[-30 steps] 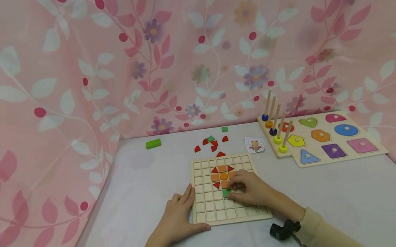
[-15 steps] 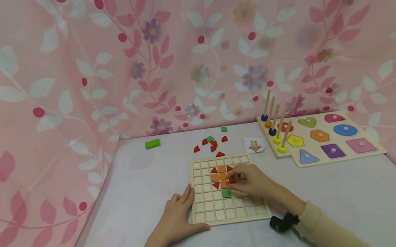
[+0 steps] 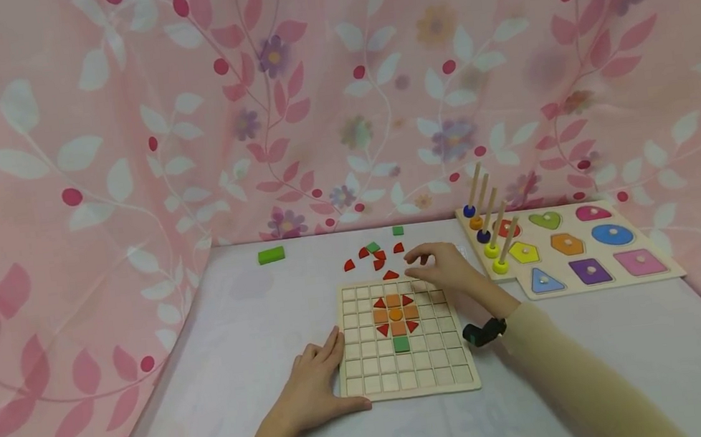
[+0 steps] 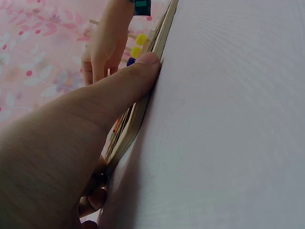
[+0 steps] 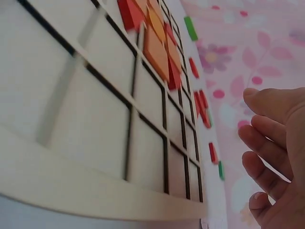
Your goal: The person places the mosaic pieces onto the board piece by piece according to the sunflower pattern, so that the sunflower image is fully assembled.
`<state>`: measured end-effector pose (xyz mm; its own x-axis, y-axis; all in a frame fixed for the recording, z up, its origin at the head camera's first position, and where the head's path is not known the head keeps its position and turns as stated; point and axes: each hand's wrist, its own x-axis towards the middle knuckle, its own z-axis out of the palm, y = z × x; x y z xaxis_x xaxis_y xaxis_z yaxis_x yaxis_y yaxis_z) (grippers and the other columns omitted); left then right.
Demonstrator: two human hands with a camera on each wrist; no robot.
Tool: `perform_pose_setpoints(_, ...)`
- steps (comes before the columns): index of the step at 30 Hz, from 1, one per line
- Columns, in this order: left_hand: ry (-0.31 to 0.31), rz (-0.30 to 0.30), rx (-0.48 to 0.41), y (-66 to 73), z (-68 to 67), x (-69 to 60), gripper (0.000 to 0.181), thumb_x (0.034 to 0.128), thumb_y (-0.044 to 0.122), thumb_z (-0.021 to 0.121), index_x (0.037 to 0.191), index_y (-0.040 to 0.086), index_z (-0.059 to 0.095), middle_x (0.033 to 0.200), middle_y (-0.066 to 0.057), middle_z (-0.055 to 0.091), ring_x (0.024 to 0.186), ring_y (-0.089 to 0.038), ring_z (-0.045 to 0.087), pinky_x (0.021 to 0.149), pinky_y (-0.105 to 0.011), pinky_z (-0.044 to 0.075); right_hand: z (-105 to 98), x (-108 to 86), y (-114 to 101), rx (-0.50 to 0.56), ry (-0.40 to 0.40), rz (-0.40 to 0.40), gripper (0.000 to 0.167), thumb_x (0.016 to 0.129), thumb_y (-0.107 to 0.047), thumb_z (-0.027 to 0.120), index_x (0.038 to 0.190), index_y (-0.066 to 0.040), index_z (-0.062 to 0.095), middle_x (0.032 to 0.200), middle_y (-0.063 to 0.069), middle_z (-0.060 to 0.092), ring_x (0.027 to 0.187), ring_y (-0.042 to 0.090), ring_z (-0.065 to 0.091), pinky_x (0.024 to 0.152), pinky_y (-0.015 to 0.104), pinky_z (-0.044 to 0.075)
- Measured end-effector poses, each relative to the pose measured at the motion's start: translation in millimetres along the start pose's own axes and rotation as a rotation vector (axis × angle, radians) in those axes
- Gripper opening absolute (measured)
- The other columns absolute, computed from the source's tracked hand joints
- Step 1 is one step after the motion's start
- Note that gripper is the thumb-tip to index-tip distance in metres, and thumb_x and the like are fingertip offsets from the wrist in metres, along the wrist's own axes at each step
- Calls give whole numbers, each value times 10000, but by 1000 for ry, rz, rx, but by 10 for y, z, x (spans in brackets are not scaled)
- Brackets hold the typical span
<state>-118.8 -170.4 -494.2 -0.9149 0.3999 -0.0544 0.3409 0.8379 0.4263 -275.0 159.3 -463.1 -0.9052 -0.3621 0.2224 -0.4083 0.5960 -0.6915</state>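
A wooden grid board (image 3: 372, 384) lies flat on the table. On it, orange squares (image 3: 393, 300) surround an orange round piece (image 3: 396, 314), with red triangular pieces (image 3: 412, 326) at the corners and a green square (image 3: 401, 344) below. My left hand (image 3: 314, 388) rests at the board's near left corner, its thumb along the front edge and its fingers against the left side. Above the board's far right edge is my right hand (image 3: 443, 264), fingers loosely bent with nothing between them. Loose red pieces (image 3: 391, 274) lie just left of its fingertips.
Beyond the board lie more red pieces (image 3: 349, 265) and green squares (image 3: 398, 230). A green block (image 3: 271, 255) sits at the back left. At the right stands a shape puzzle board (image 3: 616, 267) with upright pegs (image 3: 509, 240). The right hand mostly hides a picture card (image 3: 462, 252).
My right hand has let go of a red triangular piece, now on the board right of the lower orange square, and has moved away towards the far edge. My left hand has stayed put.
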Motion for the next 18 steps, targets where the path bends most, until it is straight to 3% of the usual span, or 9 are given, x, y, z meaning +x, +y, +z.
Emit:
perform_pose_setpoints(6,-3,8,-5,-9,16,-5,1323,699,923,698,1657,78,356,1749,-73,275,1117,-136,399,861,-334,333,-51,316,206,0,45,52,379,971,-253,790,1252,-2,751,1199,151,764,1037,297,637,840,399,503)
perform_pose_setpoints(14,0,19,3,-5,15,-9,1322,702,918,701,1657,73,354,1753,-73,264,1128,-147,408,863,-341,335,-85,708,303,49,82,137,480,989,-247,768,1362,41,674,1325,240,670,1158,376,574,908,470,496)
perform_pose_setpoints(18,-9,10,10,-5,10,-5,1323,703,927,688,1661,79,348,1754,-67,260,1116,-138,403,858,-328,334,-86,886,399,52,97,140,493,1002,-218,750,1398,56,640,1369,264,614,1175,400,548,943,482,479)
